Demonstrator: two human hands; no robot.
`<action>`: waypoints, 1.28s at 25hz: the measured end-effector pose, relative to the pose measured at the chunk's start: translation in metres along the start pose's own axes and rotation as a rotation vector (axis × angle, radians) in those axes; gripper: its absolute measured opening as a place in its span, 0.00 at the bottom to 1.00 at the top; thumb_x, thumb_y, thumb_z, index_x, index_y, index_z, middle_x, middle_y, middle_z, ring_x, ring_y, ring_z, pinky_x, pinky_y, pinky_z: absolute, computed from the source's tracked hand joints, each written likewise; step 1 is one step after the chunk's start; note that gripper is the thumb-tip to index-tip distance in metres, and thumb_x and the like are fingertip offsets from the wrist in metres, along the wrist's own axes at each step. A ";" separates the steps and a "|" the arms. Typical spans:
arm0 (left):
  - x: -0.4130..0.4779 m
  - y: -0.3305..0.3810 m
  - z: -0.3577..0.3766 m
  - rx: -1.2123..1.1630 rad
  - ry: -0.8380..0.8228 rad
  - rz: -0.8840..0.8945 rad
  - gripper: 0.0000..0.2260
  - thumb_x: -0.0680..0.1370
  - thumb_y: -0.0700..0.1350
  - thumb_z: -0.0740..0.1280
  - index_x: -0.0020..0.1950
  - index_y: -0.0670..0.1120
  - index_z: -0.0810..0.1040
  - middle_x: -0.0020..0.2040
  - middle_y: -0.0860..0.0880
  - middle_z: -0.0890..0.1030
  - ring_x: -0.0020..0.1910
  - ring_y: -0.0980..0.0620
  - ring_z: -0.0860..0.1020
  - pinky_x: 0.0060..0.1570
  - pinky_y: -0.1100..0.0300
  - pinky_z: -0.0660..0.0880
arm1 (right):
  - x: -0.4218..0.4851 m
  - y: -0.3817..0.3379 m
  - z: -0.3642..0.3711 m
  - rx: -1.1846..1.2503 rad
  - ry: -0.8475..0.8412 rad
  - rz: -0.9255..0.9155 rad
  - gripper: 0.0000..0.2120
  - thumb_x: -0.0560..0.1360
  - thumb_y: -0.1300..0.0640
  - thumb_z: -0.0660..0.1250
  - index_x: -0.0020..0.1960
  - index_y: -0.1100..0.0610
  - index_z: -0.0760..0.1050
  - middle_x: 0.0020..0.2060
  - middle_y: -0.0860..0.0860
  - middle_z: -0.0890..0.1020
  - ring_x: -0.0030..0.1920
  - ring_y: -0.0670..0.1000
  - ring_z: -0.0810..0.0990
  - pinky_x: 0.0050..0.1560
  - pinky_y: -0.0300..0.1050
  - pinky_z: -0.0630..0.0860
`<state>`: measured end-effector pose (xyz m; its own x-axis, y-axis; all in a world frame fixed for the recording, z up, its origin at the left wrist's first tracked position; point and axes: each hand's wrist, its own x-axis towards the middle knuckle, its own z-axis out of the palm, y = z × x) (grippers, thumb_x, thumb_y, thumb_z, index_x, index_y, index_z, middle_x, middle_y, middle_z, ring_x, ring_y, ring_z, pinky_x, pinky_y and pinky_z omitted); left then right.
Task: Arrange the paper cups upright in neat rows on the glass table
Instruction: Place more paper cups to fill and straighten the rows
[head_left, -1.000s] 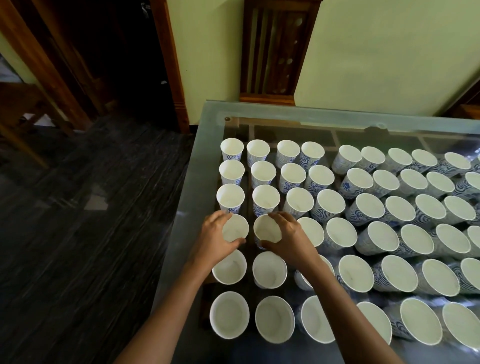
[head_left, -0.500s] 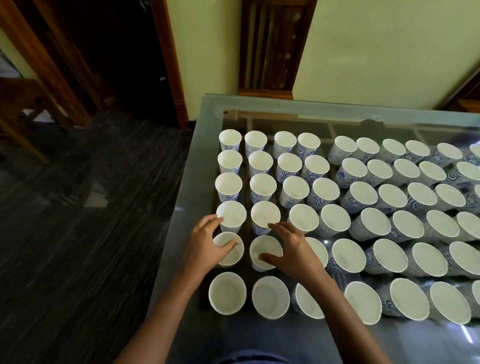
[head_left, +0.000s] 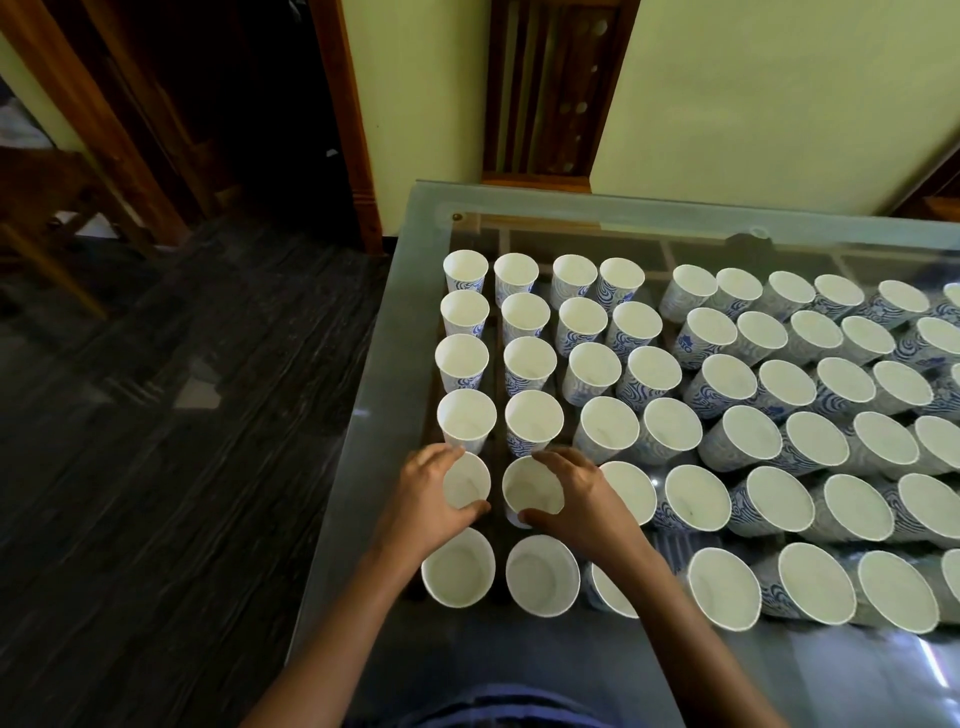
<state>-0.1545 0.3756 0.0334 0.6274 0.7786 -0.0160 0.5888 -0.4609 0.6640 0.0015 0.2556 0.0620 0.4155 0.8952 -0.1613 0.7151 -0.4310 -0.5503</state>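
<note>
Left hand (head_left: 423, 501) wraps the left cup (head_left: 466, 480), fingers at its 12 o'clock, thumb at its 6. Right hand (head_left: 584, 501) is clamped the same way on the right cup (head_left: 531, 491).

Both cups stand upright, mouths up, axis vertical, in the second row from the near edge of the glass table (head_left: 358, 467), leftmost two columns. Each cup lies inboard of its hand: 3 o'clock from the left palm, 9 o'clock from the right.

Neighbours are tight: back cups (head_left: 534, 421) just beside at 12, front cups (head_left: 543, 574) just beside at 6.

Judgement: small slides only, squaring the pair. The third-column cup (head_left: 631, 491) at 3 o'clock is the right hand's reach.
</note>
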 end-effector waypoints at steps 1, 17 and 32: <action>-0.001 -0.001 0.000 -0.001 0.000 -0.002 0.32 0.63 0.51 0.78 0.64 0.45 0.74 0.63 0.47 0.75 0.62 0.50 0.72 0.58 0.64 0.64 | 0.000 0.000 -0.001 0.000 0.002 0.005 0.35 0.65 0.52 0.76 0.69 0.55 0.67 0.67 0.53 0.71 0.64 0.54 0.71 0.61 0.47 0.71; -0.078 -0.008 -0.010 0.016 0.121 0.139 0.28 0.59 0.52 0.80 0.55 0.43 0.79 0.57 0.46 0.78 0.54 0.48 0.77 0.53 0.59 0.71 | -0.073 -0.006 0.007 0.020 -0.061 -0.055 0.35 0.63 0.51 0.77 0.67 0.56 0.70 0.64 0.53 0.72 0.62 0.54 0.73 0.62 0.41 0.69; -0.092 -0.005 -0.006 0.037 0.017 0.129 0.29 0.59 0.49 0.80 0.57 0.42 0.79 0.57 0.45 0.79 0.54 0.45 0.77 0.54 0.58 0.71 | -0.079 -0.009 0.019 0.001 -0.072 -0.036 0.35 0.63 0.58 0.77 0.67 0.60 0.69 0.66 0.57 0.70 0.64 0.56 0.72 0.63 0.43 0.68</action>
<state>-0.2189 0.3090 0.0360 0.6907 0.7186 0.0808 0.5225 -0.5731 0.6313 -0.0487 0.1908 0.0640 0.3485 0.9158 -0.1997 0.7279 -0.3987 -0.5578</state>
